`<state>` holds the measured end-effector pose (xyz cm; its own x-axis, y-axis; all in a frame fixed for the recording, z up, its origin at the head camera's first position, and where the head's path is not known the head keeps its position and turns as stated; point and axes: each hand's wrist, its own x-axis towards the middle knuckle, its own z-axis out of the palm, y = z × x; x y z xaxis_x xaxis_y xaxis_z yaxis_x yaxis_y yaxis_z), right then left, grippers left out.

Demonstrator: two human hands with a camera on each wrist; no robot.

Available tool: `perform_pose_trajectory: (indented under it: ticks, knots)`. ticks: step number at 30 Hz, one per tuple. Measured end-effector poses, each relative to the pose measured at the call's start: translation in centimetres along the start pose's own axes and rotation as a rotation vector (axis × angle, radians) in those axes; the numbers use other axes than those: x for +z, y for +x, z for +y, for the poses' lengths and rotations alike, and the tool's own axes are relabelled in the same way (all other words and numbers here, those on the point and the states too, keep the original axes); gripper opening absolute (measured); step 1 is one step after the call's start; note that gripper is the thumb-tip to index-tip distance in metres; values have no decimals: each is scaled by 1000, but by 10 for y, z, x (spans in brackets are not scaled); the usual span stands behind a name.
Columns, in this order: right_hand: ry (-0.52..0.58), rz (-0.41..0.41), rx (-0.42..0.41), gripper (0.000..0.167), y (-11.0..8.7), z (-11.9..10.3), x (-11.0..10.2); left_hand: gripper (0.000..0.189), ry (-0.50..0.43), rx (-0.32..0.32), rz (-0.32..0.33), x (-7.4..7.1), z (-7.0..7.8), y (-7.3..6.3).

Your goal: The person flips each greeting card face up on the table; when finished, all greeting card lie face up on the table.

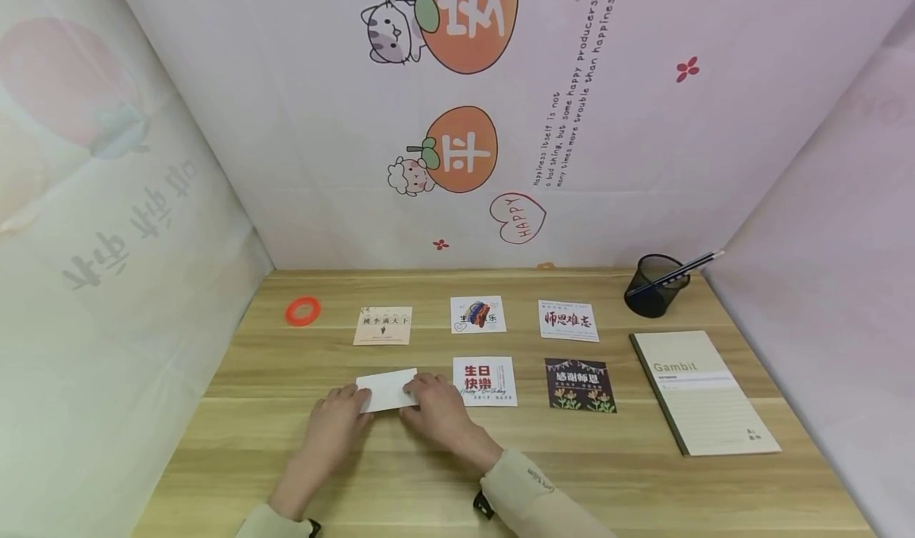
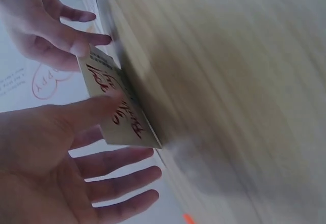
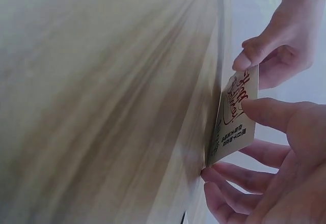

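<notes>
Both hands hold one small white card (image 1: pixel 386 392), its back blank in the head view. It stands tilted, with its lower edge right at the wooden table. My left hand (image 1: pixel 334 427) pinches its left end, thumb on the near face and fingers behind. At the opposite end, my right hand (image 1: pixel 442 412) grips it the same way. Red handwriting-style lettering covers the near face of the card (image 2: pixel 109 94) in the left wrist view. Small dark characters also show on the card (image 3: pixel 235 114) in the right wrist view.
Flat on the table lie a beige card (image 1: pixel 383 326), a doodle card (image 1: pixel 477 314), a red-lettered card (image 1: pixel 568 320), a birthday card (image 1: pixel 486 381) and a dark flowered card (image 1: pixel 581 385). Around them are an orange ring (image 1: pixel 291 311), a notebook (image 1: pixel 704 415) and a pen cup (image 1: pixel 646 299).
</notes>
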<state>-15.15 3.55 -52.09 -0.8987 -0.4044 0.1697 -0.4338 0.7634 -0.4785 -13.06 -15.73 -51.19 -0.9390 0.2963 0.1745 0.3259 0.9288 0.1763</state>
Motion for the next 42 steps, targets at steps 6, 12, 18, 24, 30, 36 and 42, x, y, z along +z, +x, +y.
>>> perform_pose_trajectory:
  ticks: [6, 12, 18, 24, 30, 36, 42]
  knots:
    - [30, 7, 24, 31, 2, 2, 0, 13, 68, 50, 107, -5, 12, 2]
    - [133, 44, 49, 30, 5, 4, -2, 12, 115, 98, 258, -7, 16, 7]
    - [287, 30, 102, 30, 8, 7, -5, 11, 42, 106, 435, -12, 13, 10]
    - [325, 48, 104, 30, 7, 9, -5, 6, -1, 46, 466, -18, 12, 10]
    - [364, 123, 96, 23, 7, 12, -7, 7, -145, -92, 357, -22, 10, 11]
    - [383, 136, 92, 21, 7, 14, -7, 8, -182, -147, 303, -26, 6, 12]
    - [433, 154, 77, 19, 6, 15, -5, 13, -232, -200, 270, -26, 1, 14]
